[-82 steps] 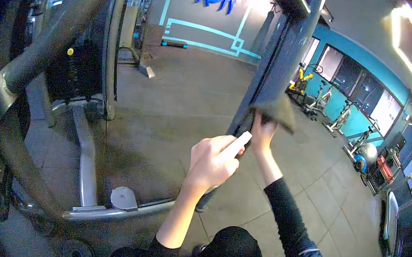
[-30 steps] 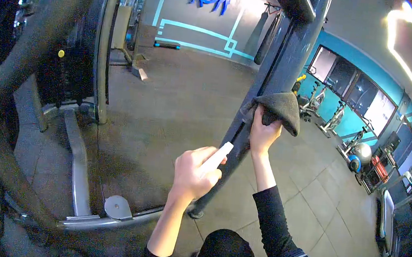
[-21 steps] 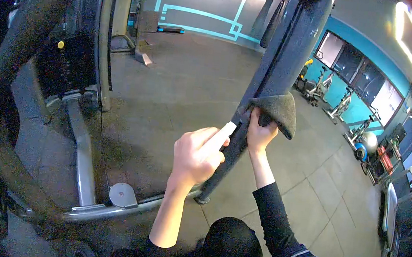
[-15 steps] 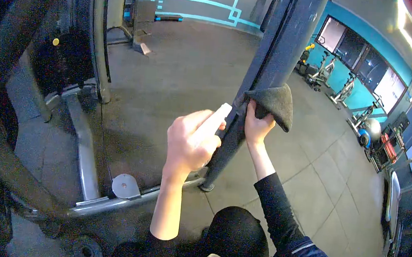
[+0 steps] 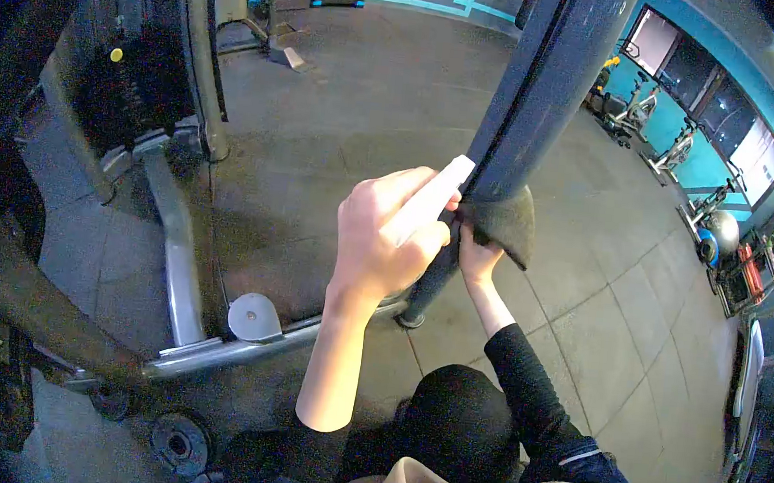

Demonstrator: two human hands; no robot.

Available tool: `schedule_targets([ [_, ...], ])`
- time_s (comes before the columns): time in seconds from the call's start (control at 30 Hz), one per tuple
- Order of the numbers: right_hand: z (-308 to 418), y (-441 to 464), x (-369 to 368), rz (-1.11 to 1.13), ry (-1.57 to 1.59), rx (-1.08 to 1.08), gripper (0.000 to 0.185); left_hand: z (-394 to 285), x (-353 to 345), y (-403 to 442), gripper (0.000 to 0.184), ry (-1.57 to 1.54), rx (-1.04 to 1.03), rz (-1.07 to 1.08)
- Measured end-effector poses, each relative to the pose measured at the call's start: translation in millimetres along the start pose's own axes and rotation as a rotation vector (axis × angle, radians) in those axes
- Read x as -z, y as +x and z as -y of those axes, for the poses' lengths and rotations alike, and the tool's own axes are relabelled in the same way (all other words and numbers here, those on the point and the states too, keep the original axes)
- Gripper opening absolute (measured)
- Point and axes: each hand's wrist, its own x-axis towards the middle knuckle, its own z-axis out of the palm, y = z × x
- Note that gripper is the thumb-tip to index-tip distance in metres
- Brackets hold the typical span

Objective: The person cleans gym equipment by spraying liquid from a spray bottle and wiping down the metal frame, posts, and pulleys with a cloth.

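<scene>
In front of me my left hand [image 5: 393, 228] is closed round what looks like a spray bottle, its long white spray head [image 5: 430, 199] slanting up toward the post and its body hidden by the hand. My right hand [image 5: 479, 255] grips a dark grey cloth [image 5: 511, 226], which lies against the lower part of the dark metal post [image 5: 550, 99]. The fingers of that hand are partly hidden behind the cloth and the post. One corner of the cloth hangs off to the right.
A weight machine frame [image 5: 177, 249] stands on the left, with a low base bar [image 5: 236, 353] and a round pulley cover [image 5: 254, 317]. Weight plates [image 5: 181, 443] are near my left side. Exercise bikes [image 5: 670, 152] and a grey ball [image 5: 720, 232] line the right wall.
The cloth has slid lower on the post with my right hand and now wraps closer to it. My view has tilted down, and my left hand appears slightly farther right.
</scene>
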Motion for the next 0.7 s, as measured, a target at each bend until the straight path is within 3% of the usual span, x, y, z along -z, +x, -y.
schedule_targets([
  [0.27,-33,-39,10,0.078,-0.074,0.018,0.038,1,-2,-4,0.023,0.011,0.009,0.025],
  [0.33,-46,-48,11,0.166,-0.081,-0.147,0.039,3,-2,-4,0.023,0.000,0.026,0.032],
  [0.47,-72,-70,13,0.190,-0.174,-0.087,0.040,9,-4,-5,0.023,0.008,0.011,0.036],
  [0.67,-80,-96,19,0.225,-0.215,-0.194,0.040,12,-7,-5,0.022,-0.016,0.033,0.032],
  [0.7,-84,-103,22,0.317,-0.284,-0.230,0.040,11,-6,-6,0.022,-0.014,0.038,0.039],
])
